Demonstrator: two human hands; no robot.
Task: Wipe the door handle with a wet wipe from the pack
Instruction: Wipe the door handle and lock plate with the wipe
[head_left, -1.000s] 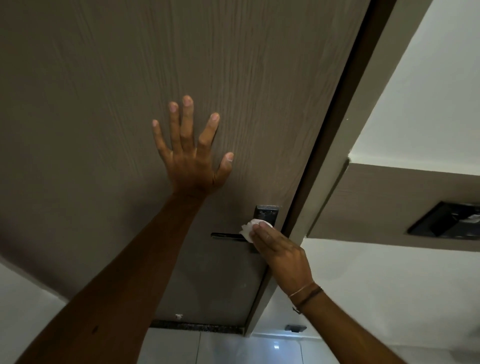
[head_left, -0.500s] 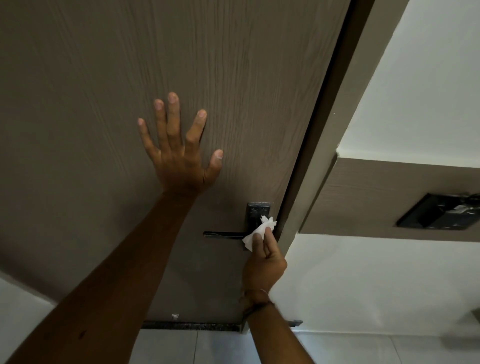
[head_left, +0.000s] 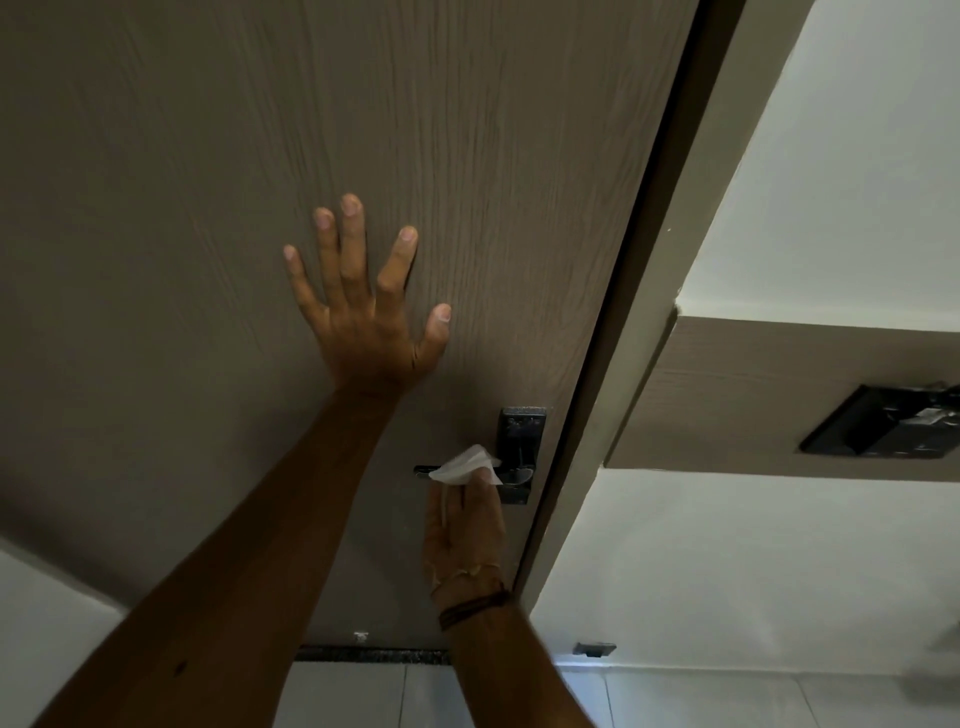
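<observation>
A dark metal door handle (head_left: 426, 470) with its lock plate (head_left: 521, 431) sits low on the right side of a brown wood-grain door (head_left: 208, 208). My right hand (head_left: 465, 525) comes up from below and holds a crumpled white wet wipe (head_left: 462, 467) against the lever, covering its middle. Only the lever's left tip and the part by the plate show. My left hand (head_left: 363, 306) lies flat on the door above and left of the handle, fingers spread, holding nothing. The wipe pack is not in view.
The door frame (head_left: 670, 260) runs diagonally right of the handle. Beyond it are a white wall and a brown panel (head_left: 753, 395) with a dark recessed fitting (head_left: 883, 428). Pale floor tiles (head_left: 675, 696) and a small dark doorstop (head_left: 595, 648) lie below.
My right hand has turned from reaching in from the right to coming up from below, and the wipe has slid left from the lock plate onto the lever. My left hand stays flat on the door.
</observation>
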